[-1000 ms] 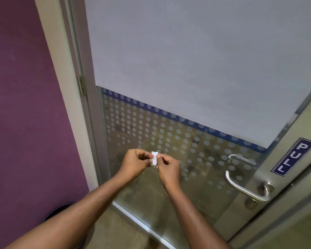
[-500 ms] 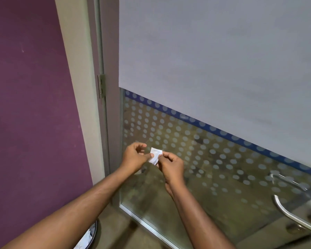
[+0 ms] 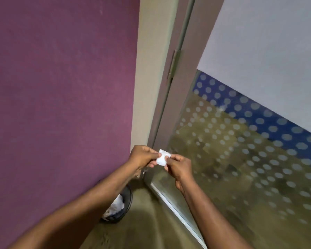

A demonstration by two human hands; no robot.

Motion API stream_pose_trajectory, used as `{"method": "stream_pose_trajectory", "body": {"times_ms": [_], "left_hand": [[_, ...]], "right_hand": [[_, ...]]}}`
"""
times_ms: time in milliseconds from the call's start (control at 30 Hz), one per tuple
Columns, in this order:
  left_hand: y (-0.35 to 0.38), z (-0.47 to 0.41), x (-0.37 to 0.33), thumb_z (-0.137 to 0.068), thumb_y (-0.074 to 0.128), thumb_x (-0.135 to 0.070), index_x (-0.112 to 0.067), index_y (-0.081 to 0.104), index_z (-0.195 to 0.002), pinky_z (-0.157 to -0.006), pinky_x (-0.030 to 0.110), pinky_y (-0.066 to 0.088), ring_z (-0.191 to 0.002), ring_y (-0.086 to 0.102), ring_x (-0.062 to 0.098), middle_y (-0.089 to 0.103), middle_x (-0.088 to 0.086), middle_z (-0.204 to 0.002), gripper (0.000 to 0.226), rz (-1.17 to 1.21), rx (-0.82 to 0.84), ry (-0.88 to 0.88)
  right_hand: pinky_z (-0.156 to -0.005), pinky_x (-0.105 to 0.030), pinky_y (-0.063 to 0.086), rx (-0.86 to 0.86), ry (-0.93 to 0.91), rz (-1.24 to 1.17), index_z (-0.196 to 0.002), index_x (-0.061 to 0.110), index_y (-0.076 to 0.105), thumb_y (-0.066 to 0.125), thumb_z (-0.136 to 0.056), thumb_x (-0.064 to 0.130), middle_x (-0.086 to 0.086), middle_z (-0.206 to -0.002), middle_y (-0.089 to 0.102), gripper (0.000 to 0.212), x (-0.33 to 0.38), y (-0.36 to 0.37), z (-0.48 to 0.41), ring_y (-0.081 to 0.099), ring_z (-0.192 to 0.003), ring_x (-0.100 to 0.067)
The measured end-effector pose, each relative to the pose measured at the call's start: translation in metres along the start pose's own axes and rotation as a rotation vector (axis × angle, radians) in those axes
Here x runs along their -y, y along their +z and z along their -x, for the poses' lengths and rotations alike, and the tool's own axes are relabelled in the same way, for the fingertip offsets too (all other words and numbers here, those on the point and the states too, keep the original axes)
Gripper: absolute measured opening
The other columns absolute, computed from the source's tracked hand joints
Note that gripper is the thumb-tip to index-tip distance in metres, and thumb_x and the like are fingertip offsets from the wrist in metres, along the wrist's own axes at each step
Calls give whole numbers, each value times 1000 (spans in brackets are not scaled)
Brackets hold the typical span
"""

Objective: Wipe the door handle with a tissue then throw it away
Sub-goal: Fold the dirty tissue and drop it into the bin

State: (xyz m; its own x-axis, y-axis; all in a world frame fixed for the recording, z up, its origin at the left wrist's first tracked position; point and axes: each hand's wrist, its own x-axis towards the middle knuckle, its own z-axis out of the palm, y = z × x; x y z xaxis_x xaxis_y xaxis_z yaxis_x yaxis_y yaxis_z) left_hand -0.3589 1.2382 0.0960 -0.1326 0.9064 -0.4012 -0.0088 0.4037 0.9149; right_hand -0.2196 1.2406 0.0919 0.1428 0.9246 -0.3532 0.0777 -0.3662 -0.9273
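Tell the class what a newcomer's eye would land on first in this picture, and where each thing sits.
First, the small white tissue at centre, pinched between the left hand and the right hand. Next, the purple wall filling the left side, and the dotted glass door on the right. Low down, partly behind the left forearm, stands a dark bin with white scraps inside.

No words, numbers or signs can be read. The glass door (image 3: pixel 241 150) at the right of the frame carries only pale dots and a blue band; motion blur may hide finer print.
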Motion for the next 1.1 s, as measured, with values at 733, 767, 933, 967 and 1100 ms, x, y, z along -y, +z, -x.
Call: {"method": "stream_pose_trajectory", "body": {"times_ms": [733, 767, 933, 967, 1100], "left_hand": [[-232, -94, 163, -81, 62, -7, 3, 70, -92, -78, 41, 54, -87, 67, 36, 71, 21, -91, 17, -1132, -258, 367], [-233, -97, 164, -77, 67, -5, 2, 70, -88, -73, 39, 56, -81, 68, 34, 72, 18, -86, 13, -1141, -241, 371], [-235, -106, 178, -74, 66, -7, 1, 71, -85, -68, 38, 58, -75, 71, 33, 73, 19, -83, 15, -1165, -215, 373], [-234, -106, 181, -74, 62, -8, 2, 71, -86, -69, 40, 58, -77, 71, 34, 73, 19, -84, 18, -1167, -215, 366], [-233, -111, 196, -86, 52, -7, 8, 61, -116, -93, 48, 50, -113, 60, 43, 61, 29, -122, 35, -1202, -235, 353]], "right_hand": [[-72, -27, 50, 322, -206, 849, -87, 0, 74, 50, -71, -16, -16, -89, 74, 33, -163, 227, -95, 68, -85, -29], [-72, -30, 53, 323, -171, 834, -88, 2, 74, 52, -75, -12, -16, -89, 74, 29, -166, 231, -98, 68, -85, -30], [-72, -25, 40, 508, -287, 1018, -91, 1, 72, 62, -80, 3, -17, -99, 72, 15, -179, 244, -102, 65, -95, -29], [-78, -26, 40, 524, -290, 1029, -95, 0, 72, 60, -79, -1, -16, -104, 71, 20, -184, 245, -103, 64, -100, -29], [-82, -31, 47, 465, -190, 874, -92, -1, 70, 52, -81, -6, -21, -101, 70, 22, -194, 246, -102, 64, -98, -33]]}}
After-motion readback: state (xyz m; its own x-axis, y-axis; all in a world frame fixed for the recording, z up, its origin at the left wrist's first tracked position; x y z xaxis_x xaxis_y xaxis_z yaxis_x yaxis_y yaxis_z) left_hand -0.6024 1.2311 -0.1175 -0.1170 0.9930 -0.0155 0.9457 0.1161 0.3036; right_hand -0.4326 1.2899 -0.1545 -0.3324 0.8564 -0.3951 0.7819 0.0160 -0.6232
